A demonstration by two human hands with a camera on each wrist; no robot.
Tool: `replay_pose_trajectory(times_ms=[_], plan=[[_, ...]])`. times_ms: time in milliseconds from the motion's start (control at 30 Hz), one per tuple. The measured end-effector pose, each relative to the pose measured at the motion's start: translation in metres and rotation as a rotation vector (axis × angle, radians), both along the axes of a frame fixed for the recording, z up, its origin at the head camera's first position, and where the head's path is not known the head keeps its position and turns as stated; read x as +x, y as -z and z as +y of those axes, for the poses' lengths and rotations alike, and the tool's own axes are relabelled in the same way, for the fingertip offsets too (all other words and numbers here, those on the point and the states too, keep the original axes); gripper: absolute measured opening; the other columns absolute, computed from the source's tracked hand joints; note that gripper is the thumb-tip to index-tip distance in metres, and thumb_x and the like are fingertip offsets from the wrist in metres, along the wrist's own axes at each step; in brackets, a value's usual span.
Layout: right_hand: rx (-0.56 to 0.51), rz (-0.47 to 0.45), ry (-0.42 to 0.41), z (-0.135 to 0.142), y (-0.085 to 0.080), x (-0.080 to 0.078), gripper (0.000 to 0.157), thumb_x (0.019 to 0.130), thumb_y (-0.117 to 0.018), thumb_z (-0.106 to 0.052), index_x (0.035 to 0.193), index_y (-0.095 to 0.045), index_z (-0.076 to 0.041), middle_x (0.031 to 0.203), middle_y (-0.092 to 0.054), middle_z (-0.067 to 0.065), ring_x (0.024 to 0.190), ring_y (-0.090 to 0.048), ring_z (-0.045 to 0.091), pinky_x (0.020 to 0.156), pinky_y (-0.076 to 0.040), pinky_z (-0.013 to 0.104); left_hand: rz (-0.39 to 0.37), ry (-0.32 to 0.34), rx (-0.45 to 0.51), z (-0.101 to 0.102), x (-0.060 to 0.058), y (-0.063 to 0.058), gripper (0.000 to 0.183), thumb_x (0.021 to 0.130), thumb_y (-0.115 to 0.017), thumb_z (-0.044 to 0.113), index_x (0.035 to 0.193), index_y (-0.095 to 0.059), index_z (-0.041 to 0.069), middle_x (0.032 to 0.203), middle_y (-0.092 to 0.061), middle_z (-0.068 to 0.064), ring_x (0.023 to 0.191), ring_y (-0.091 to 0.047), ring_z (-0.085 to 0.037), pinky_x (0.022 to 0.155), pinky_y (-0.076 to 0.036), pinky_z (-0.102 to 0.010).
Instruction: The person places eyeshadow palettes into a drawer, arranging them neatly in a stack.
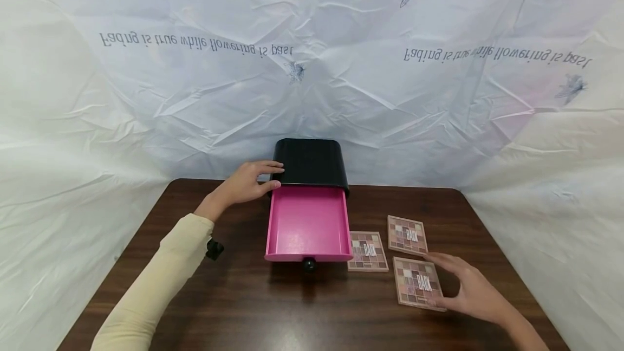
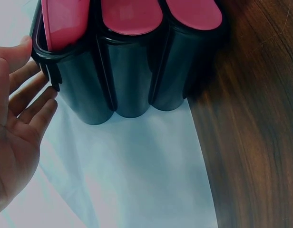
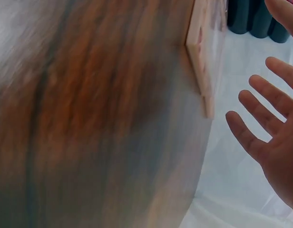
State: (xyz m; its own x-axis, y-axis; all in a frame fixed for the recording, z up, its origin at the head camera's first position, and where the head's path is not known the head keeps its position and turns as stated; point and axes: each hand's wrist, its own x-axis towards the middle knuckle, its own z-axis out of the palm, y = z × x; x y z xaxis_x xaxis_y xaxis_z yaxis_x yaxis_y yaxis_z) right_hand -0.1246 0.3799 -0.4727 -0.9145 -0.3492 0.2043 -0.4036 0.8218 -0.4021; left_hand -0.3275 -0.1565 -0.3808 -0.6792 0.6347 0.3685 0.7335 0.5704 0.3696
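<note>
A black drawer unit (image 1: 312,161) stands at the back of the table with its top pink drawer (image 1: 309,221) pulled out; nothing lies inside that drawer. My left hand (image 1: 251,182) rests on the unit's upper left edge, fingers extended, and the left wrist view shows this hand (image 2: 23,114) against the black casing. Right of the drawer lie three flat eyeshadow palettes marked BACK: one beside the drawer (image 1: 369,252), one farther back (image 1: 407,234) and the nearest one (image 1: 418,283). Over the nearest palette's right side, my right hand (image 1: 470,288) spreads its thumb and fingers.
Below the open drawer, the left wrist view shows more pink drawer fronts (image 2: 132,16) in the black unit. A round black knob (image 1: 309,265) sticks out at the front. The dark wooden table (image 1: 234,297) meets white printed sheeting (image 1: 312,96) at the back and sides.
</note>
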Motion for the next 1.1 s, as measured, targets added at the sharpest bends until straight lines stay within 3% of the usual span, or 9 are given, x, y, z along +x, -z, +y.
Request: replay_pose_trajectory(times_ms=[367, 1100], plan=[[0.041, -0.121, 0.026, 0.012, 0.012, -0.003, 0.096, 0.072, -0.087, -0.059, 0.146, -0.055, -0.007, 0.144, -0.053, 0.027, 0.125, -0.053, 0.055, 0.086, -0.048, 0.07, -0.001, -0.002, 0.006, 0.0, 0.001, -0.001, 0.043, 0.1, -0.068, 0.033, 0.133, -0.069, 0.006, 0.142, -0.062, -0.011, 0.131, -0.058, -0.03, 0.105, -0.048, -0.048], [0.059, -0.223, -0.008, 0.021, 0.018, -0.011, 0.097, 0.073, -0.086, -0.06, 0.148, -0.053, -0.009, 0.145, -0.051, 0.026, 0.127, -0.05, 0.055, 0.085, -0.049, 0.067, -0.025, -0.013, 0.006, 0.0, 0.004, -0.002, 0.043, 0.101, -0.067, 0.033, 0.135, -0.068, 0.006, 0.143, -0.061, -0.011, 0.134, -0.055, -0.03, 0.107, -0.047, -0.049]])
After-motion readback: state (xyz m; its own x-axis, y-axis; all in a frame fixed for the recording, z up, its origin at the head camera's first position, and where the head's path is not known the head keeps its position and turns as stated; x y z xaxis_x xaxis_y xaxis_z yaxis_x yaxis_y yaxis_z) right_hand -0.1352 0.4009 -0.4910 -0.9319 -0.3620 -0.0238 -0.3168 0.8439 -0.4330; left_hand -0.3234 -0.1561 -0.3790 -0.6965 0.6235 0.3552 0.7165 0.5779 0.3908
